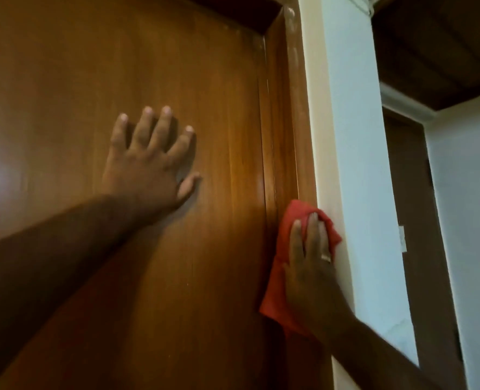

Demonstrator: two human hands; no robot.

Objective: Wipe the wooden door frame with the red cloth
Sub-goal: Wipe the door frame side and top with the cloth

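Left hand (148, 164) spread flat on door (64, 80) | right hand (312, 271) flat, pressing red cloth (275, 282) against door frame (286, 108)

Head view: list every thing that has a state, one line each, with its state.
Wooden door: shut against its frame.
Door frame: upright, pale smudges near its top corner.
Red cloth: pressed flat on the frame.
Right hand: flat on the cloth, ring on one finger.
Left hand: open, fingers spread, palm on the door.
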